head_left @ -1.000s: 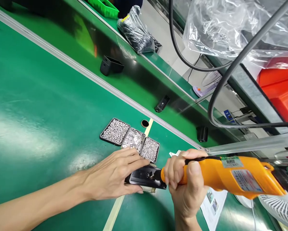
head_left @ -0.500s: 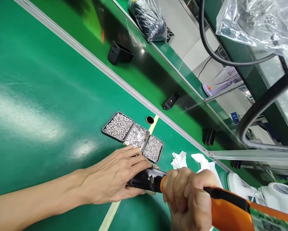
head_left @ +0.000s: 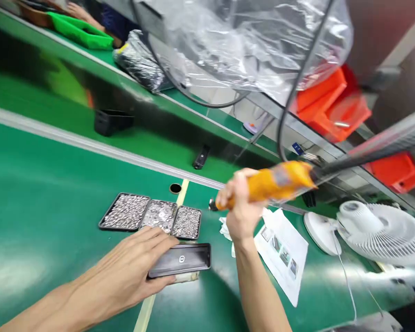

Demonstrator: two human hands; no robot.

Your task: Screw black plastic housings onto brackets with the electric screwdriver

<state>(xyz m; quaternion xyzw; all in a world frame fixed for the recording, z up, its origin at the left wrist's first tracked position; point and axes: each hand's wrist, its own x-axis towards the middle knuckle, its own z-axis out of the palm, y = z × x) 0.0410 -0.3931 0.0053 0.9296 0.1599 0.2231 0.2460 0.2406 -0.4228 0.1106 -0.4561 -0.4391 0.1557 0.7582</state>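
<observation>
My left hand [head_left: 148,258] grips a black rectangular housing [head_left: 193,259], fingers along its far side and thumb on the near side. A small silver round part sits inside the housing. Beneath it shows a pale block [head_left: 186,277]. My right hand [head_left: 240,198] is wrapped round an orange electric screwdriver [head_left: 273,182], raised to the right of the housing, its tip apart from it. Beyond my left hand lie three black trays of small metal parts: a left tray [head_left: 126,211], a middle tray [head_left: 159,215] and a right tray [head_left: 187,222].
A printed sheet [head_left: 283,253] and a white fan [head_left: 383,230] are on the right. Black housings [head_left: 112,122] stand along the back strip. A cable [head_left: 207,105] and a plastic bag [head_left: 255,41] hang overhead. Red bins [head_left: 332,103] sit at upper right; a co-worker's hand [head_left: 81,11] shows at top left.
My right hand has lifted the electric screwdriver up and away from the housing. My left hand still holds the housing. The view has turned, bringing the red bins into sight.
</observation>
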